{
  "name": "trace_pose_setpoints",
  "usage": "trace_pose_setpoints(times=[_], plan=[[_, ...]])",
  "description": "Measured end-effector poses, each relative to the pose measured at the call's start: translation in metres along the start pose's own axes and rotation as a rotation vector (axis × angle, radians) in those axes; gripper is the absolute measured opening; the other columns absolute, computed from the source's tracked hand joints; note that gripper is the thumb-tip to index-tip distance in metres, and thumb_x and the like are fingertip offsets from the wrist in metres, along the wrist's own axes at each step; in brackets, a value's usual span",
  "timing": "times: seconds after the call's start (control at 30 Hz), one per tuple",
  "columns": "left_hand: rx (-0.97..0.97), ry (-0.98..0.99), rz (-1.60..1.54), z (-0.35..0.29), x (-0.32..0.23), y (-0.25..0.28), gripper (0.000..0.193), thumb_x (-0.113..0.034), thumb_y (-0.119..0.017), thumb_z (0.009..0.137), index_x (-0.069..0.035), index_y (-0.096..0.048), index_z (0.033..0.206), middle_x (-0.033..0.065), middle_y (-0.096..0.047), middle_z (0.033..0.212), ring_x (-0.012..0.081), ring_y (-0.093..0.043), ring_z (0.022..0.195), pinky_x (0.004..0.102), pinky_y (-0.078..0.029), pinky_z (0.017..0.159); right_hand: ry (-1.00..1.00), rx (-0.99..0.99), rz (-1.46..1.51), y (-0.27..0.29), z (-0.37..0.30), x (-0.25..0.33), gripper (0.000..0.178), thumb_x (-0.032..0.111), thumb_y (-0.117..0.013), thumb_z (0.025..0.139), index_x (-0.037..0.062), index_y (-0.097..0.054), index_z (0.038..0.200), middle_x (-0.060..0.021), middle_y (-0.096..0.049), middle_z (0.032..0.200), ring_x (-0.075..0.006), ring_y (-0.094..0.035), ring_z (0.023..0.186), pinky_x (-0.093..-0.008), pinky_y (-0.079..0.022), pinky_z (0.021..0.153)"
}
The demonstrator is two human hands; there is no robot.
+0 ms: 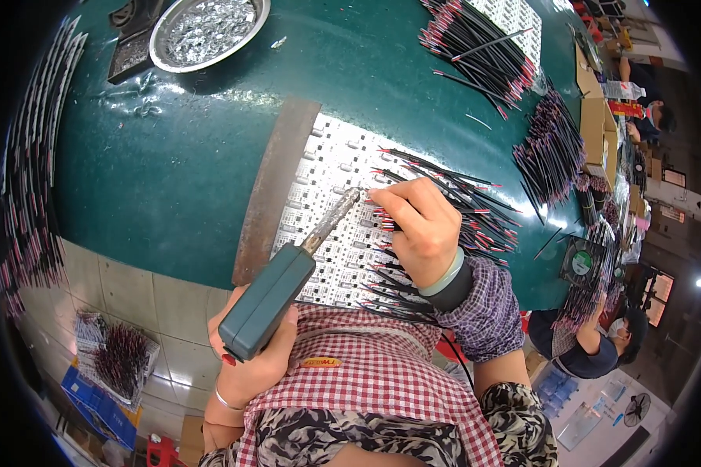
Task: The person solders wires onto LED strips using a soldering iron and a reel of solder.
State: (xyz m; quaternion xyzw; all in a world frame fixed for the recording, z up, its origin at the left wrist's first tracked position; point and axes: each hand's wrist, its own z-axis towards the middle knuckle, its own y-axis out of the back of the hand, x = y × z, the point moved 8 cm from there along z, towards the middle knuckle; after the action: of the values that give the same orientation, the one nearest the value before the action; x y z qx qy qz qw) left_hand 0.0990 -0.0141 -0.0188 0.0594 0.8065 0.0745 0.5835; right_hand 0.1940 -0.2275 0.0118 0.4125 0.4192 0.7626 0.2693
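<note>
My left hand (261, 366) is closed round the dark green body of a soldering iron (266, 302). Its metal tip reaches up and right onto a white panel of small circuit boards (333, 159), close to my right fingertips. With finger and thumb pinched, my right hand (428, 229) holds a thin wire at the panel; most of that wire is hidden by the hand. Several black wires with red ends (444, 173) lie fanned over the panel's right side, above and below this hand. A rusty flat metal bar (271, 191) runs along the panel's left edge.
A metal bowl of silvery scraps (210, 35) stands at the far left of the green table (148, 187). Wire bundles (549, 148) and a second pile of wires (483, 54) lie at the right. Another person (600, 342) sits beyond the right edge.
</note>
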Motion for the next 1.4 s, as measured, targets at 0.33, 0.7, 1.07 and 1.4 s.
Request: trace_pose_setpoints(times=[0.33,0.7,1.07,1.4], plan=[[0.014,-0.112,0.069,0.003,-0.01,-0.001,0.013,0.005,-0.072,0.078,0.003,-0.07,0.09,0.0116,-0.065,0.084,0.0211,-0.064,0.064,0.0307,-0.049,0.057,-0.024,0.0,0.07,0.0,0.001,-0.005,0.049,-0.016,-0.054,0.053,0.0008,-0.071,0.096,-0.0113,-0.065,0.087,-0.0297,-0.064,0.078,-0.0364,-0.052,0.066],[0.037,-0.096,0.08,0.002,-0.007,-0.002,0.014,0.004,-0.073,0.078,0.004,-0.07,0.091,0.011,-0.064,0.083,0.0196,-0.063,0.064,0.0302,-0.05,0.059,0.006,-0.004,0.026,0.0,0.001,0.0,0.048,-0.016,-0.055,0.054,0.0005,-0.071,0.096,-0.0111,-0.064,0.087,-0.0295,-0.064,0.078,-0.0366,-0.052,0.066],[-0.015,-0.041,-0.079,-0.019,0.016,0.006,0.03,0.005,-0.072,0.087,0.006,-0.068,0.117,0.0074,-0.07,0.103,0.0116,-0.063,0.078,0.0257,-0.052,0.066,0.021,-0.015,0.02,0.002,-0.001,0.003,0.046,-0.014,-0.06,0.057,-0.0003,-0.072,0.1,-0.01,-0.063,0.086,-0.0294,-0.063,0.079,-0.0373,-0.052,0.068],[-0.11,-0.016,-0.03,-0.018,0.015,0.011,0.015,-0.002,-0.076,0.083,0.004,-0.072,0.096,0.0099,-0.071,0.088,0.0176,-0.068,0.07,0.031,-0.053,0.062,0.019,-0.061,-0.027,0.002,-0.017,0.02,0.04,-0.003,-0.065,0.065,0.0027,-0.072,0.104,-0.0059,-0.063,0.085,-0.0246,-0.06,0.078,-0.0359,-0.048,0.067]])
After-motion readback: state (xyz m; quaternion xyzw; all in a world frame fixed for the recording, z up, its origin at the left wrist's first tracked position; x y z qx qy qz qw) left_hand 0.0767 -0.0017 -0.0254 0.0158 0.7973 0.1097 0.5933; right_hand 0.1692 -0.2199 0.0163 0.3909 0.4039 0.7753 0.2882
